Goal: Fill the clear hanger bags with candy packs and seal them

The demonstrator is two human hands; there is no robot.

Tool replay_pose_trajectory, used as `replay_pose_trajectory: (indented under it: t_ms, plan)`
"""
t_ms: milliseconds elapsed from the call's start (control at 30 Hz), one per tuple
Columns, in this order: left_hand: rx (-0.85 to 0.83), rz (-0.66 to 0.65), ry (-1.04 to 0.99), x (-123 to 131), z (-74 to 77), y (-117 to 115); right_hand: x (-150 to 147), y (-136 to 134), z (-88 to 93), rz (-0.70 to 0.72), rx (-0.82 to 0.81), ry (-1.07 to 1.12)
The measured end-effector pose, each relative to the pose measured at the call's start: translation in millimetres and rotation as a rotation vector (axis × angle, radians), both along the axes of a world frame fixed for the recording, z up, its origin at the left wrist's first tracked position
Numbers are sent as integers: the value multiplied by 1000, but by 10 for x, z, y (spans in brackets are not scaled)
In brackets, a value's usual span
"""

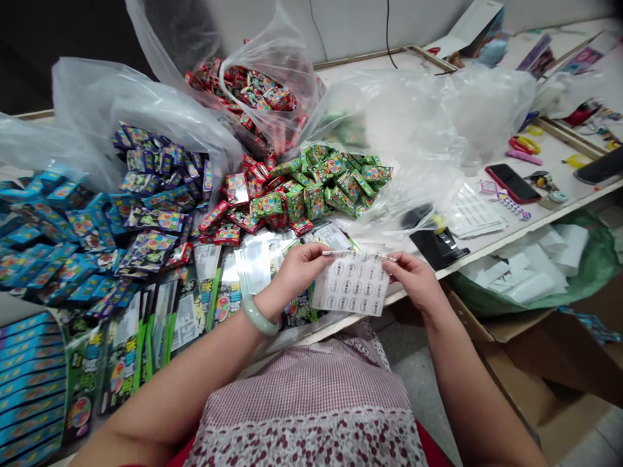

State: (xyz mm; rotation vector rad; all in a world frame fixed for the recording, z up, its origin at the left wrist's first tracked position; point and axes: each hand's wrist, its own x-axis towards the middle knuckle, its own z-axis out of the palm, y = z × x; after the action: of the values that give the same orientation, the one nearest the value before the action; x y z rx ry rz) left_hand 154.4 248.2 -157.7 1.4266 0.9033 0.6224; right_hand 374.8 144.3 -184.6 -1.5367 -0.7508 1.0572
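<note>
Between my hands hangs a sheet of round clear stickers (357, 285) with dark printing, over the table's front edge. My left hand (304, 266), with a pale green bangle at the wrist, pinches its upper left corner. At the upper right corner my right hand (413, 275) grips it between thumb and fingers. Under and beside my left hand lie flat printed pouches (226, 285) with green edges. Just beyond the sheet is a heap of small green boxes (316, 188), mixed with red boxes (238, 189).
Blue boxes (78, 227) and purple boxes (150, 168) are heaped at left, near clear plastic bags (111, 91). At right are a black tape dispenser (435, 243), printed sheets (472, 211) and a phone (513, 183). A green sack (591, 250) of paper scraps stands below the edge.
</note>
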Motion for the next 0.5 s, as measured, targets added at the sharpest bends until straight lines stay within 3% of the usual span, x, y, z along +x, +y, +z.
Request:
replay_pose_trajectory:
  t_ms: [133,233,333,433,500]
  plan:
    - [108,4,33,122,-129,62,238,-9,-147,-16,-30,-162]
    - [477,-16,134,107,-145,-6,374,-1,-282,-38,-55,-379]
    - [836,-343,297,86,-93,-177,434,42,-372,-23,-77,-507]
    - [932,-689,482,128,-59,-375,425,95,-400,13,-94,-629]
    - [929,-771,592,173,-67,-466,411,107,-396,38,-103,-704]
